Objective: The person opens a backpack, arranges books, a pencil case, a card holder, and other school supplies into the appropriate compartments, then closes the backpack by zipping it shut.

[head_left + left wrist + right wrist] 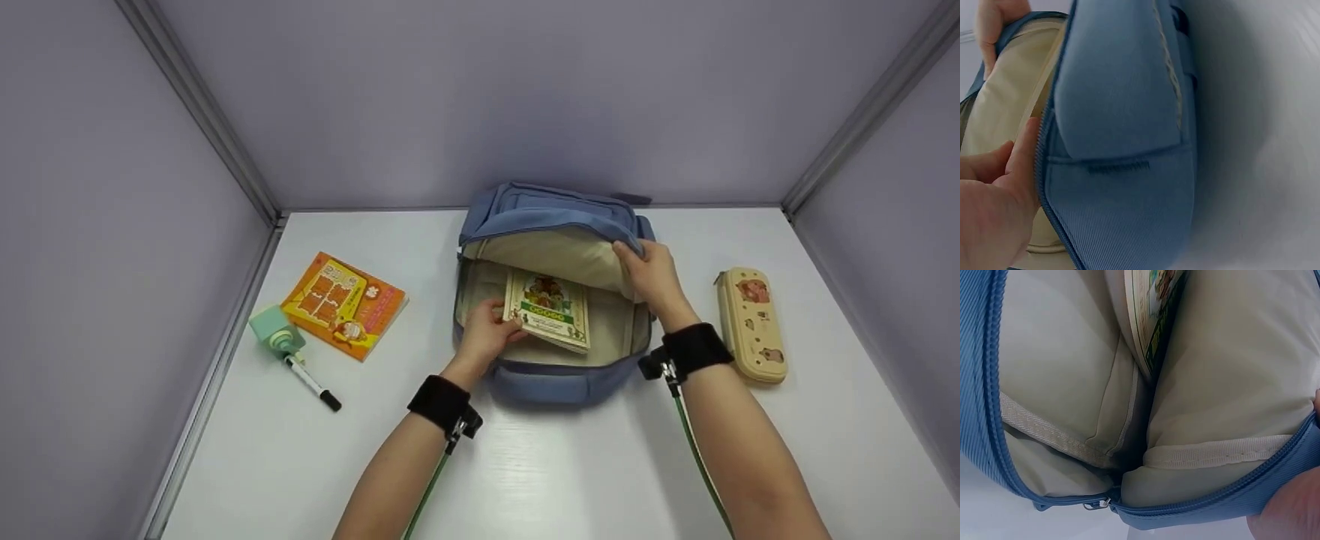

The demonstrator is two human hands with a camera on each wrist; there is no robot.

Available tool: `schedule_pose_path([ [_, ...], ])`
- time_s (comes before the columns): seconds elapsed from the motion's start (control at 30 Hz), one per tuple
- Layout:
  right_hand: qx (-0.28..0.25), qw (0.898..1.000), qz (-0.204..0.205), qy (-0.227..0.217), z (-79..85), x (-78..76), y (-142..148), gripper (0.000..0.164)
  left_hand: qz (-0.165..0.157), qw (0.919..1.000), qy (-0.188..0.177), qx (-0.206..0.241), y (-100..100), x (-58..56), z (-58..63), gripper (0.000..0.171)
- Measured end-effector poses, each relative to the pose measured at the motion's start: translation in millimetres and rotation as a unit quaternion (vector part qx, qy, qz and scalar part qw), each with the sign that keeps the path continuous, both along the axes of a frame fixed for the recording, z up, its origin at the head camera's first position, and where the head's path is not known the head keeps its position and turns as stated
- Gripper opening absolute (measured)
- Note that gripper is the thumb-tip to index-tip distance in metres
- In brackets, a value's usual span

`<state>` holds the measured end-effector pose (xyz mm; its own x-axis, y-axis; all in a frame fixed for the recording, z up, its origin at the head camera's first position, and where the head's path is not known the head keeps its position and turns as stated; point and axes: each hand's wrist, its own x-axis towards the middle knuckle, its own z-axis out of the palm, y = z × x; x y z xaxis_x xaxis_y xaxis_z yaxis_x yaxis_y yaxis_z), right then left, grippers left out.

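Note:
A blue backpack lies unzipped on the white table, its cream lining showing. Inside it is a book with a green-and-cream illustrated cover; the right wrist view catches only its corner. My left hand reaches into the opening and grips the book's left edge, thumb on the cover. Part of that hand shows beside the zipper edge in the left wrist view. My right hand pinches the rim of the front flap and holds it raised. Fingers under the flap are hidden.
Left of the backpack lies an orange book. Near it are a mint-green box-shaped item and a white marker with a black cap. A cream pencil case lies beyond my right wrist. Grey panels enclose the table.

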<state>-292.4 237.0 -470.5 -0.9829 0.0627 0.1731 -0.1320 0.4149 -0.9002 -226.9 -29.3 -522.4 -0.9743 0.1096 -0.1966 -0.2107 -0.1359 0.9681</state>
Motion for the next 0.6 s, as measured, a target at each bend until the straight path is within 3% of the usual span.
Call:
schedule_pose_path([
  [0.07, 0.004, 1.000, 0.000, -0.003, -0.5, 0.1, 0, 0.043, 0.008, 0.9960, 0.025, -0.086, 1, -2.1, -1.9, 0.041],
  [0.1, 0.004, 1.000, 0.001, -0.005, -0.7, 0.3, 0, 0.043, 0.011, 0.9899, 0.039, -0.136, 1, -3.1, -2.6, 0.034],
  [0.17, 0.005, 1.000, 0.004, -0.009, -0.9, 1.1, 0, 0.043, 0.008, 0.9697, 0.068, -0.234, 0, -5.4, -3.6, 0.018],
  [0.27, 0.008, 1.000, 0.008, -0.017, -1.4, 2.3, 0, 0.043, -0.008, 0.9310, 0.102, -0.350, -1, -9.5, -4.9, 0.008],
  [0.37, 0.012, 1.000, 0.005, -0.019, -1.9, 2.9, 0, 0.043, -0.048, 0.9100, 0.111, -0.397, -2, -12.4, -5.6, 0.010],
  [0.5, 0.017, 1.000, 0.003, -0.020, -2.4, 2.8, 0, 0.041, -0.112, 0.8956, 0.105, -0.418, -3, -13.5, -5.4, 0.026],
  [0.6, 0.020, 1.000, 0.003, -0.018, -2.1, 3.0, 0, 0.041, -0.144, 0.8865, 0.104, -0.428, -3, -12.4, -3.4, 0.031],
])
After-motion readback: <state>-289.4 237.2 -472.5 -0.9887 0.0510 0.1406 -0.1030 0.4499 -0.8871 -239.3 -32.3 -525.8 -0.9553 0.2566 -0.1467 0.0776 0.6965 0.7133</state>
